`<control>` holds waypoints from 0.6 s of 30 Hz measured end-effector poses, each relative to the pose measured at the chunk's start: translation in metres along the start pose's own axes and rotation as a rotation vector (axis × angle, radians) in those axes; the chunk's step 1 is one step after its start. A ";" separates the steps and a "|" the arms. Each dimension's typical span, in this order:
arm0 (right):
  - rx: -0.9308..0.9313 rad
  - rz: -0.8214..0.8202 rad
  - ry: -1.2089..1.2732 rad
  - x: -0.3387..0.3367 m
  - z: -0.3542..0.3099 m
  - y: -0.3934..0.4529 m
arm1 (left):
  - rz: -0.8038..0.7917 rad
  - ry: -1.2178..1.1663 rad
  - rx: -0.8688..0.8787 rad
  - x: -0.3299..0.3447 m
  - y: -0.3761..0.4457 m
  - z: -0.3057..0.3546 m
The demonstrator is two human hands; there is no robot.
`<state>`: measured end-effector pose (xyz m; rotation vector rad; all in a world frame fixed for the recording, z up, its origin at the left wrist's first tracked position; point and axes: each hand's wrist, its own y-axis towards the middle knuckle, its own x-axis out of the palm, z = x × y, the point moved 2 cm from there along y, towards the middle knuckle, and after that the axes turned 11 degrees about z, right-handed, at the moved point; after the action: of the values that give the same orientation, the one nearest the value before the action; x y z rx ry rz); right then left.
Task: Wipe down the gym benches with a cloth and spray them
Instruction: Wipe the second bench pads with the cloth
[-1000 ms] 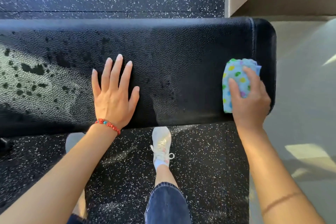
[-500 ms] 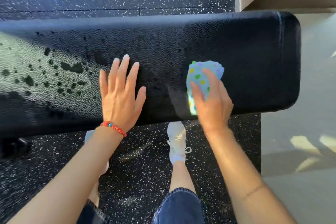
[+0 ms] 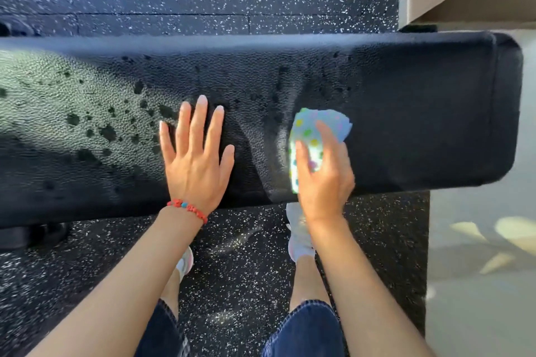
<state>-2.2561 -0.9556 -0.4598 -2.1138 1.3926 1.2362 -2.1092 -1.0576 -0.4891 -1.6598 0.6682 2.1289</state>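
Since a second ago your right hand (image 3: 322, 177) has swept the cloth (image 3: 314, 136) it grips from the worktop (image 3: 420, 113) end toward your flat, open left hand (image 3: 197, 159); wiping underway, so next carry it across the droplets (image 3: 95, 127) leftward

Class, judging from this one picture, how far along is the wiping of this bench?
Done: the bench pad right of the cloth looks evenly wiped. In hand: the right hand presses the dotted cloth on the pad, the left hand lying flat beside it. Left: the spray droplets on the left part.
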 end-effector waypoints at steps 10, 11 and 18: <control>0.225 0.157 -0.144 -0.012 0.047 0.062 | 0.011 -0.090 0.048 -0.013 0.007 -0.034; 0.284 0.192 -0.165 -0.010 0.044 0.064 | 0.018 -0.091 0.057 -0.014 0.008 -0.044; -0.010 0.025 -0.058 0.042 -0.062 -0.003 | 0.029 -0.045 0.089 -0.015 0.015 -0.098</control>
<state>-2.2171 -1.0196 -0.4590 -2.0563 1.3952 1.3052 -2.0352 -1.1252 -0.4914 -1.5605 0.7665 2.1169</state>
